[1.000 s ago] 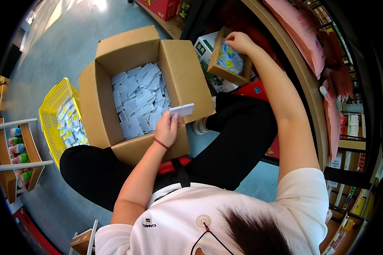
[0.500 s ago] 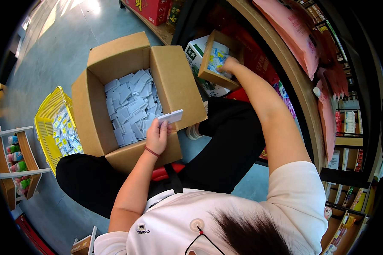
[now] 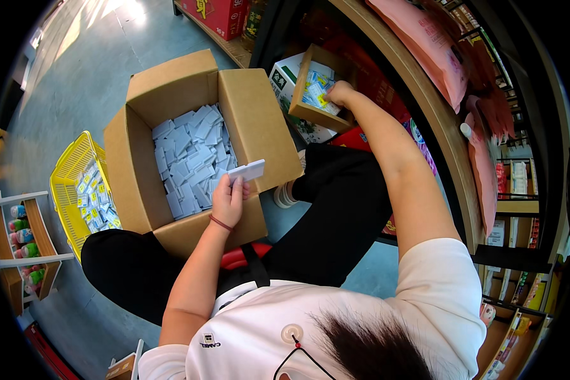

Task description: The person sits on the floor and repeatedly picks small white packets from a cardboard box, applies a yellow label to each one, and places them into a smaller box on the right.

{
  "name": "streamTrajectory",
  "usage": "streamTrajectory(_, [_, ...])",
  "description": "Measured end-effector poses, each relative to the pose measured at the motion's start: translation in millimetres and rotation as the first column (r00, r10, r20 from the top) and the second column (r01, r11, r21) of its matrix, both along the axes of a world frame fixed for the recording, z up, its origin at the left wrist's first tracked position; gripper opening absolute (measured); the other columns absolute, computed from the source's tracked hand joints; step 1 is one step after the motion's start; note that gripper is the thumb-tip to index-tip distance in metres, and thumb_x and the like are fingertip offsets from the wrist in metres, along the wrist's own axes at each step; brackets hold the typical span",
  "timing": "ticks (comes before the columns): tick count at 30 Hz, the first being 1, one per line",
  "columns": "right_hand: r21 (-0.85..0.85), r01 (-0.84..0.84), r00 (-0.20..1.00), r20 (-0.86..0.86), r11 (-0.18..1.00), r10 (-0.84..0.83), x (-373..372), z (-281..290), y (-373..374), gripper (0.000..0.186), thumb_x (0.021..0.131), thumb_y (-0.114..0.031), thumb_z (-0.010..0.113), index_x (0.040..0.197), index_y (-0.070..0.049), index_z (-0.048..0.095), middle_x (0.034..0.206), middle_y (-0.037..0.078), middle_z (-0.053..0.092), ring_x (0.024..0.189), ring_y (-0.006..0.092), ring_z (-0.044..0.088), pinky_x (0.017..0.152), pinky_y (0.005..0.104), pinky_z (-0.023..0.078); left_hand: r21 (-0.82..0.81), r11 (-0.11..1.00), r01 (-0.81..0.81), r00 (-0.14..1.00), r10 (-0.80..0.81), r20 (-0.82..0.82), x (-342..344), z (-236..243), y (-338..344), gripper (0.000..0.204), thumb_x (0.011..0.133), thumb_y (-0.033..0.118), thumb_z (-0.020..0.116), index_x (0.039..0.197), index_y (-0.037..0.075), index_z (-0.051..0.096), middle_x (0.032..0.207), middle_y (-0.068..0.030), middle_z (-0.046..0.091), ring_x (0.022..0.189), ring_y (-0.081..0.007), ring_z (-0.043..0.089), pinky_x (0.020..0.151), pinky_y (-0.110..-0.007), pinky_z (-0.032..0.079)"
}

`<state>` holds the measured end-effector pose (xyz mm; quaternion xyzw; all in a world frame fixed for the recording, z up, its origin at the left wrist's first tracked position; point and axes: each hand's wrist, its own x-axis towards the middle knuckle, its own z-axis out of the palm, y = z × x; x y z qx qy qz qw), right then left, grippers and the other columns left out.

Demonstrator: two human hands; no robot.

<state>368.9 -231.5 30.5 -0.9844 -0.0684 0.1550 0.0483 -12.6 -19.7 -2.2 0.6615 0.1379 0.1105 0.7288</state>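
The left hand (image 3: pixel 227 201) pinches a flat white rectangular piece (image 3: pixel 248 170) at the near right corner of the brown cardboard carton (image 3: pixel 261 117); the right hand (image 3: pixel 340 95), grip unclear, is inside a small brown box (image 3: pixel 311 114).

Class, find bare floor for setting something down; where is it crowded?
Bare floor spreads beyond the yellow basket, left of the large carton. A smaller patch lies between right thigh and shirt. Crowded: the small box, where the right hand is among packets.
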Motion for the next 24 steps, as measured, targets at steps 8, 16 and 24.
streamTrajectory(8, [-0.110, -0.143, 0.983, 0.096, 0.984, 0.154, -1.9, 4.7, 3.3, 0.019, 0.066, -0.022, 0.071, 0.077, -0.007, 0.067, 0.075, 0.010, 0.065, 0.071, 0.0214, 0.063, 0.068, 0.0312, 0.049, -0.010, 1.000, 0.006, 1.000, -0.006, 0.007, -2.9, -3.0, 1.3, 0.012, 0.093, 0.013, 0.044, 0.091, 0.001, 0.048, 0.076, -0.0050, 0.058, 0.062, -0.0088, 0.054, 0.059, -0.022, 0.047])
streamTrajectory(16, [0.057, 0.145, 0.980, -0.144, 0.988, -0.136, 12.1, 14.6, -3.3, 0.014, 0.080, -0.015, 0.058, 0.089, -0.005, 0.062, 0.079, 0.009, 0.064, 0.064, 0.0176, 0.065, 0.052, 0.0315, 0.052, -0.078, 0.997, 0.007, 1.000, -0.007, 0.002, 1.4, 0.3, 0.2, 0.014, 0.093, 0.013, 0.044, 0.093, -0.001, 0.049, 0.076, -0.0061, 0.058, 0.063, -0.0100, 0.056, 0.059, -0.023, 0.049])
streamTrajectory(24, [0.856, -0.067, 0.982, -0.033, 0.512, 0.185, -79.3, 143.2, 74.1, 0.018, 0.088, -0.011, 0.055, 0.102, -0.001, 0.056, 0.086, 0.004, 0.063, 0.075, 0.0081, 0.060, 0.068, 0.0204, 0.049, -0.428, 0.902, -0.054, 0.998, 0.044, -0.033, 9.5, -3.7, 17.2, 0.018, 0.093, 0.017, 0.046, 0.098, 0.000, 0.049, 0.081, -0.0102, 0.061, 0.068, -0.0136, 0.059, 0.063, -0.026, 0.050])
